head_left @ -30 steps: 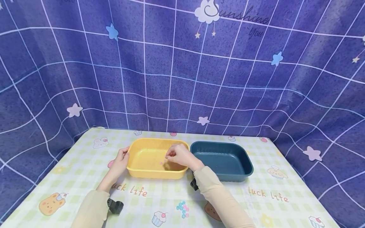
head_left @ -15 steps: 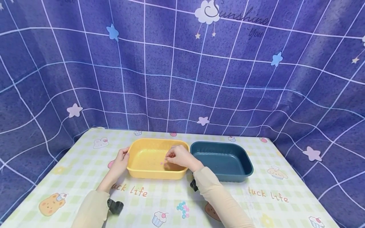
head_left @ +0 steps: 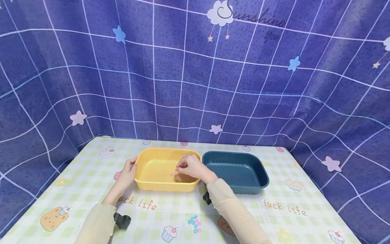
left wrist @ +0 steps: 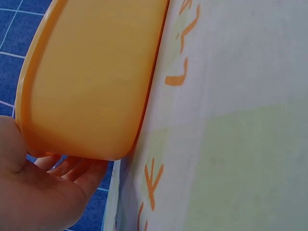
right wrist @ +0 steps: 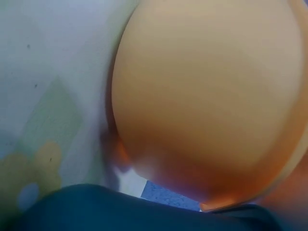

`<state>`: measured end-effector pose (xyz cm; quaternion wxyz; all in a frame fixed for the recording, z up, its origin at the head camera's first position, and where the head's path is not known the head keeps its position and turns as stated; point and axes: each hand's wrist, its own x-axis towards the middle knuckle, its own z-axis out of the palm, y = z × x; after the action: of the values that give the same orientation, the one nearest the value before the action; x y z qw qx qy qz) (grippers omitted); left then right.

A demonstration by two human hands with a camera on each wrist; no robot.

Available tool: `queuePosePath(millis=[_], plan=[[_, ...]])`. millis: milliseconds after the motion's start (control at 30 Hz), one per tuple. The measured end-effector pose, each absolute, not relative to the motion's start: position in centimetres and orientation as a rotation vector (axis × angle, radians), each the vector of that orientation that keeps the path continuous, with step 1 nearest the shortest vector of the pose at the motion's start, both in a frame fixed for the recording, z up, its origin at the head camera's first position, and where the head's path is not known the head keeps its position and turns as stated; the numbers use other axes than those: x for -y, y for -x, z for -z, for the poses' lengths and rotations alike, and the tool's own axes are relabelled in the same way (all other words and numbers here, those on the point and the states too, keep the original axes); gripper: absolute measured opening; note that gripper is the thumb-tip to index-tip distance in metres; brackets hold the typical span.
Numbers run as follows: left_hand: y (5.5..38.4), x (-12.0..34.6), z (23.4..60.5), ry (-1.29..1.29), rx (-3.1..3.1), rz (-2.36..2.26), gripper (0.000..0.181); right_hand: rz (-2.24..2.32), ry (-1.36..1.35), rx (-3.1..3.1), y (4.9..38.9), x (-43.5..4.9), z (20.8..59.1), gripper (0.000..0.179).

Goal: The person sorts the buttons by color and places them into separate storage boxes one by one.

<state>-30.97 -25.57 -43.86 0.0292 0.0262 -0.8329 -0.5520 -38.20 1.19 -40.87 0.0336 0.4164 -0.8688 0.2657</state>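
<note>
A yellow plastic basin point(head_left: 167, 186) stands on the table, with a few small pink beads point(head_left: 171, 175) on its floor. My left hand point(head_left: 128, 172) grips its left end; in the left wrist view the thumb is at the rim and the fingers are against the outside wall. My right hand point(head_left: 191, 166) reaches over the right rim into the basin, fingertips drawn together low above the beads. A pink bead shows right at those fingertips and looks pinched. In the right wrist view the basin wall hides the fingers.
A dark teal basin point(head_left: 236, 190) stands close against the yellow one's right side, beside the right forearm. A small cluster of blue and pink beads point(head_left: 195, 222) lies on the patterned tablecloth near the front. A blue curtain point(head_left: 195, 88) hangs behind the table.
Both hands stay almost where they were, the right fingertips still low inside the yellow basin. The whole head view shifts slightly to the left.
</note>
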Motion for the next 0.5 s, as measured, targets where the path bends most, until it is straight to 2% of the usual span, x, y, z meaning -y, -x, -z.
queuePosePath(millis=[500], plan=[[31.0, 25.7, 43.9, -0.056, 2.584, 1.696, 0.049, -0.904, -1.234, 2.676, 36.6, -3.2, 39.5, 0.011]])
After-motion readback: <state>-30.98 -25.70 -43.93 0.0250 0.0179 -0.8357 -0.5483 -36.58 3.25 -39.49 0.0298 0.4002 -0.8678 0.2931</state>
